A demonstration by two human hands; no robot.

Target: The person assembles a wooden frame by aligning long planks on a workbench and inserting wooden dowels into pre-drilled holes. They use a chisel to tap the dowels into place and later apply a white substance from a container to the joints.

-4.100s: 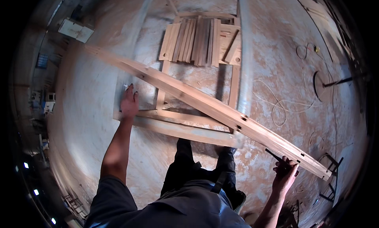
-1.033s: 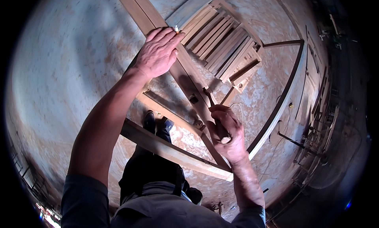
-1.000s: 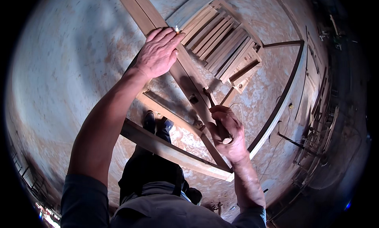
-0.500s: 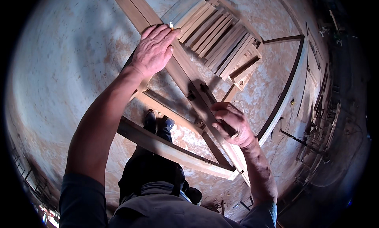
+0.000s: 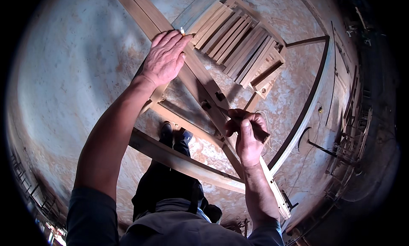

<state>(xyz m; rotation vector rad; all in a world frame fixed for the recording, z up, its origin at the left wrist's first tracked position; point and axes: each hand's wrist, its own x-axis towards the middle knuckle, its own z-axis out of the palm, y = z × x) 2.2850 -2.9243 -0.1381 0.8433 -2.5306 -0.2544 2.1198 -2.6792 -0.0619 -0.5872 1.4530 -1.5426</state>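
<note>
My left hand (image 5: 164, 58) lies stretched out across two long wooden beams (image 5: 142, 11) placed side by side. Between its fingers sticks up a small white stick with an orange end, by its look a cigarette (image 5: 182, 31). Further down the beams, my right hand (image 5: 250, 139) is closed around a slim tool with a brown handle end, apparently a chisel (image 5: 266, 138). Its dark front part points up-left toward two dark mortise holes; one mortise (image 5: 206, 104) is in the nearer beam, another mortise (image 5: 220, 96) in the farther. The tip's exact place is unclear.
Below the beams stands a wooden frame (image 5: 183, 161), with my legs and shoes (image 5: 166, 129) beneath. A stack of wooden slats (image 5: 238, 43) lies beyond the beams. A long curved-looking rail (image 5: 313, 97) is at the right, and cluttered timber (image 5: 358, 131) fills the far right edge.
My right hand has turned over, thumb now on top, bringing the tool's brown handle end into sight. My left hand stays on the beams. The view has shifted slightly.
</note>
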